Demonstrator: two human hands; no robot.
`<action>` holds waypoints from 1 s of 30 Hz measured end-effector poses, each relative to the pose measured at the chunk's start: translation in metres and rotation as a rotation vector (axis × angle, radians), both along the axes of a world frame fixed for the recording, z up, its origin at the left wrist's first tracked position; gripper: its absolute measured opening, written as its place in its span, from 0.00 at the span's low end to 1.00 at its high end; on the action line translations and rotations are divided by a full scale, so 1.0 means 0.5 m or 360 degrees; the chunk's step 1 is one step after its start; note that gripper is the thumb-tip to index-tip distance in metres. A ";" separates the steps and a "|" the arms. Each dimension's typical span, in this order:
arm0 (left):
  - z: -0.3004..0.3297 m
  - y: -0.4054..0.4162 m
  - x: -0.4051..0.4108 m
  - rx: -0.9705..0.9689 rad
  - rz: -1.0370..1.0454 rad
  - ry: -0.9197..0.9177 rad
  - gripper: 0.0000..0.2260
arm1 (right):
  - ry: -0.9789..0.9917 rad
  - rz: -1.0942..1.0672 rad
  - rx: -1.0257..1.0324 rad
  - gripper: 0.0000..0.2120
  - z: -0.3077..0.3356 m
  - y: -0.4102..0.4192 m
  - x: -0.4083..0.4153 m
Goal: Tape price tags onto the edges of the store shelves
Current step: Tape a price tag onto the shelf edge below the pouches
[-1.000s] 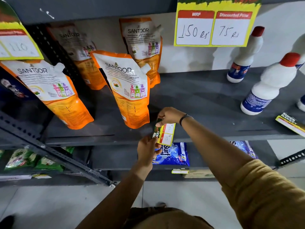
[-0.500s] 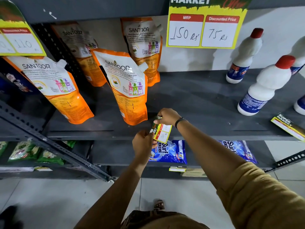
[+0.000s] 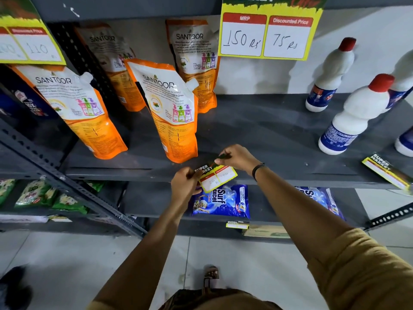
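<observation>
A small yellow price tag [image 3: 218,177] with two white boxes lies flat against the front edge of the grey middle shelf [image 3: 290,175], just below an orange Santoor pouch [image 3: 172,113]. My left hand [image 3: 185,186] pinches the tag's left end. My right hand [image 3: 237,157], with a dark wristband, pinches its upper right corner at the shelf lip. No tape shows clearly between the fingers.
Larger price tags hang from the upper shelf [image 3: 266,34] and at the left [image 3: 26,45]. White bottles with red caps [image 3: 353,115] stand on the right. Another tag [image 3: 386,173] lies at the shelf's right edge. Blue Surf Excel packs [image 3: 221,201] sit on the shelf below.
The tag has turned from hanging upright to lying lengthwise along the shelf edge. My hands have spread apart to its two ends. The camera has tilted slightly down.
</observation>
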State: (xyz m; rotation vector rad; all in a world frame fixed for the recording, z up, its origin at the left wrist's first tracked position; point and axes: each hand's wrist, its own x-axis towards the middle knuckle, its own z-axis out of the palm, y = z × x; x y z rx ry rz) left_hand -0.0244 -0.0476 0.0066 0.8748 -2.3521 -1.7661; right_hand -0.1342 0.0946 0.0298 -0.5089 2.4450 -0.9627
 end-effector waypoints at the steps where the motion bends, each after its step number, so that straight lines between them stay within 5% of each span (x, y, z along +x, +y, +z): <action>1: -0.005 -0.009 0.005 -0.0095 -0.0013 0.0023 0.12 | -0.0016 0.0019 -0.0043 0.14 0.001 0.007 0.007; 6: -0.018 -0.055 0.042 -0.0446 -0.0158 0.0137 0.12 | 0.0018 0.0142 -0.0135 0.10 0.003 0.017 0.062; 19: -0.031 -0.174 0.121 -0.1353 -0.0440 0.0179 0.03 | 0.0843 0.0151 0.0345 0.06 -0.053 -0.112 0.184; 30: -0.058 -0.253 0.091 -0.1514 -0.0600 0.0161 0.02 | 0.1048 -0.0097 0.0708 0.07 -0.079 -0.207 0.212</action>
